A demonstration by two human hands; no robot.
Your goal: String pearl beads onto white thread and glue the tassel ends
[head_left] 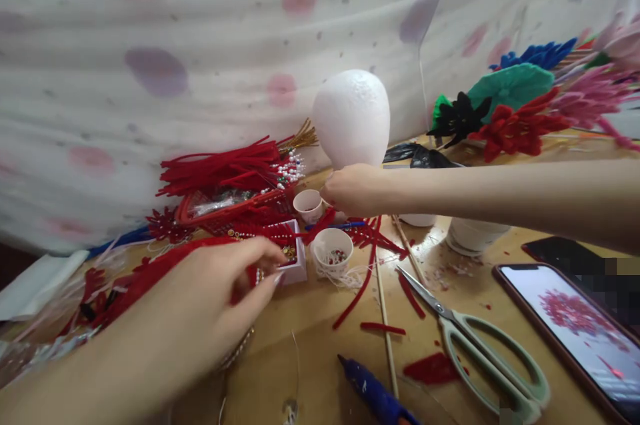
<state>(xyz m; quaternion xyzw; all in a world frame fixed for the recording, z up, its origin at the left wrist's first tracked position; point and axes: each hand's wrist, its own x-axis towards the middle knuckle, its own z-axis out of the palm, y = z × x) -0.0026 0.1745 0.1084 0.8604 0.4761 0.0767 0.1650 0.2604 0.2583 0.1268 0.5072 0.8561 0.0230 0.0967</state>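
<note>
My left hand (235,272) reaches over the left side of the table, thumb and forefinger apart. Its fingertips are beside a small pale box (299,268) with gold beads in it; the other fingers are mostly hidden. A string of small beads (240,350) shows below my left wrist. My right hand (347,188) is closed at the right rim of a small white cup (309,206), its fingertips hidden. A second white cup (333,252), holding red and white beads, stands in front, with white thread (353,277) around its base.
A white foam head (353,115) stands behind my right hand. Scissors (470,345), a blue glue gun (373,392) and a phone (570,338) lie in front. Red stems (220,165) and a red basket (235,208) are at back left, fuzzy flowers (520,122) at back right.
</note>
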